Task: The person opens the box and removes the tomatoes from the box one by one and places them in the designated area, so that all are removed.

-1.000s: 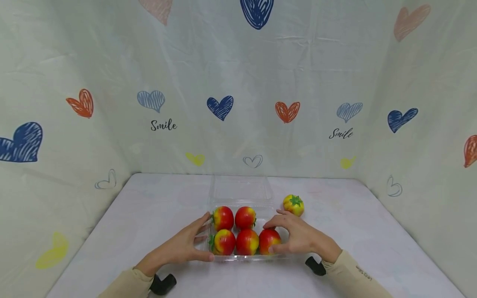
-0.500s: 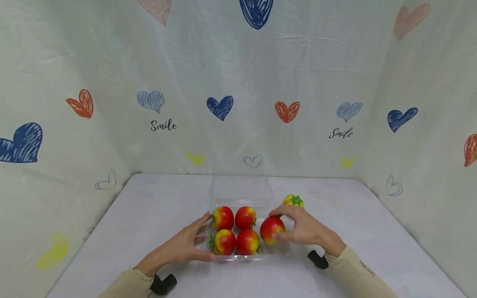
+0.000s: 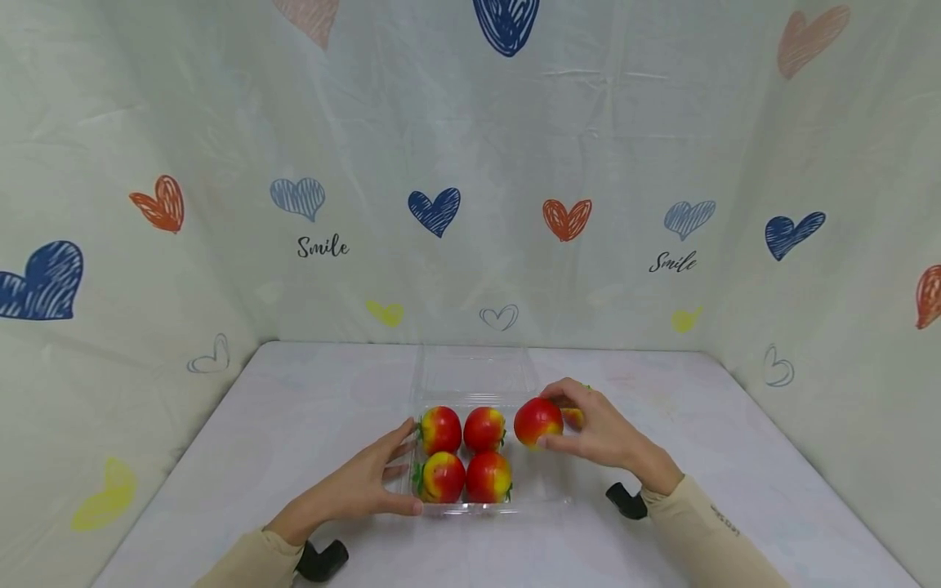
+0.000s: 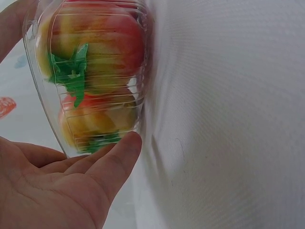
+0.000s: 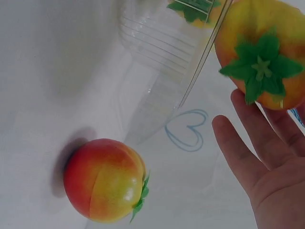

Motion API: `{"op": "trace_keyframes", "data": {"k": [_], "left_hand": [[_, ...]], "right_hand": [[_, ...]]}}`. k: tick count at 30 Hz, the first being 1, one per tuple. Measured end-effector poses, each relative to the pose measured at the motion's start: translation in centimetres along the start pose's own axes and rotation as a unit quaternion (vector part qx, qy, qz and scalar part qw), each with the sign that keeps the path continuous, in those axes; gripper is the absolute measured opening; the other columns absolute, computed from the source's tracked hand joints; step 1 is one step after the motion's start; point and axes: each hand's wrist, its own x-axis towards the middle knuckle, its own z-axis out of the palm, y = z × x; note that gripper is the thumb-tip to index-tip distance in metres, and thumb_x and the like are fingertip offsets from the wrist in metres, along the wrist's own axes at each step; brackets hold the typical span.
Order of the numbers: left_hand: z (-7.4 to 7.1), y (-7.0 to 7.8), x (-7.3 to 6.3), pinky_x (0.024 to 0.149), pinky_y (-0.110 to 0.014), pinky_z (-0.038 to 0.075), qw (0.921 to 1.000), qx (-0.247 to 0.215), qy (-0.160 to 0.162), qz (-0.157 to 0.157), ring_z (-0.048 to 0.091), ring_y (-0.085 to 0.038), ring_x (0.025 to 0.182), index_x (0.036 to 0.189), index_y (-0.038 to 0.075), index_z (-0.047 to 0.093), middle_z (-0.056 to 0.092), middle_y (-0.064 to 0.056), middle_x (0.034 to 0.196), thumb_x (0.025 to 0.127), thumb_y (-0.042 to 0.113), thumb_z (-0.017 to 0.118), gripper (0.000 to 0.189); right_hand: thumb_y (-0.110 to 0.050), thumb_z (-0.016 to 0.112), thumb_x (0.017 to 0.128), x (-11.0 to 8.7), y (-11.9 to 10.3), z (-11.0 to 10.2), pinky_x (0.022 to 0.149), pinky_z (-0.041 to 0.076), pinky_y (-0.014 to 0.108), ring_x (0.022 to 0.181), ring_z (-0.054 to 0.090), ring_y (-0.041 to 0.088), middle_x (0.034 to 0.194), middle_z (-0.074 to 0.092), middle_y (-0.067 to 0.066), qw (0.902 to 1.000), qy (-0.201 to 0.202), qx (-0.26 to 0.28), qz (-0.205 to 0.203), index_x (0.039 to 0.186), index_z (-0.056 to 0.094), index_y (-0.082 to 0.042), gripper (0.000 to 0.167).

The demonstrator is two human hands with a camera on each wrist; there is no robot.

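My right hand point(image 3: 604, 431) grips a red and yellow toy tomato point(image 3: 538, 420) between thumb and fingers, over the back right part of a clear plastic box point(image 3: 542, 482). In the right wrist view, this tomato's green star-shaped leaves point(image 5: 261, 67) face the camera, and the outer fingers stretch out below it. Across the box's left end, my left hand point(image 3: 360, 482) holds it, with the thumb at the front corner and fingers along the side. Several more toy tomatoes point(image 3: 488, 478) sit in two rows in the left and middle of the box.
Another toy tomato point(image 5: 107, 181) lies on the white table point(image 3: 294, 416) outside the box, mostly hidden behind my right hand in the head view. The box's clear lid point(image 3: 474, 371) lies folded back. A curtain point(image 3: 500, 278) with printed hearts hangs behind the table.
My right hand has lifted the toy tomato from the box's front right spot and moved it back, away from me. The left hand has stayed in place.
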Motion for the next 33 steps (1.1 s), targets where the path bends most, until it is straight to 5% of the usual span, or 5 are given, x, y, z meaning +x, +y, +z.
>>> {"op": "trace_keyframes", "data": {"k": [11, 17, 27, 33], "left_hand": [[0.0, 0.0, 0.0, 0.095, -0.041, 0.049, 1.0000, -0.002, 0.001, -0.004, 0.042, -0.039, 0.130, 0.153, 0.006, 0.010, 0.020, -0.019, 0.156, 0.074, 0.030, 0.083, 0.110], [0.1, 0.2, 0.0, 0.095, -0.043, 0.049, 0.9999, -0.004, 0.001, -0.012, 0.044, -0.040, 0.129, 0.154, 0.007, 0.011, 0.021, -0.019, 0.156, 0.073, 0.031, 0.083, 0.111], [0.1, 0.4, 0.0, 0.093, -0.044, 0.050, 0.9998, -0.002, 0.004, -0.017, 0.046, -0.040, 0.127, 0.153, 0.006, 0.011, 0.023, -0.021, 0.154, 0.073, 0.033, 0.083, 0.111], [0.1, 0.3, 0.0, 0.094, -0.044, 0.049, 0.9999, -0.005, 0.002, -0.015, 0.046, -0.040, 0.127, 0.153, 0.005, 0.011, 0.022, -0.021, 0.155, 0.074, 0.032, 0.083, 0.111]], "right_hand": [[-0.021, 0.081, 0.076, 0.3, 0.7, -0.5, 0.081, 0.056, 0.031, 0.102, 0.054, 0.013, 0.116, 0.055, -0.007, 0.9943, 0.070, -0.045, -0.067, 0.117, 0.058, -0.020, 0.047], [-0.024, 0.079, 0.079, 0.4, 0.6, -0.9, 0.078, 0.056, 0.029, 0.104, 0.054, 0.013, 0.119, 0.053, -0.008, 0.9960, 0.064, -0.042, -0.046, 0.119, 0.060, -0.023, 0.044], [-0.023, 0.080, 0.076, 0.2, 0.6, -2.2, 0.075, 0.057, 0.032, 0.101, 0.055, 0.020, 0.116, 0.057, 0.002, 0.9943, 0.077, -0.074, 0.004, 0.121, 0.052, -0.009, 0.055], [-0.026, 0.081, 0.077, -0.1, 1.5, -3.2, 0.077, 0.056, 0.035, 0.105, 0.053, 0.017, 0.119, 0.056, 0.000, 0.9909, 0.091, -0.099, 0.004, 0.118, 0.058, -0.014, 0.049]]}}
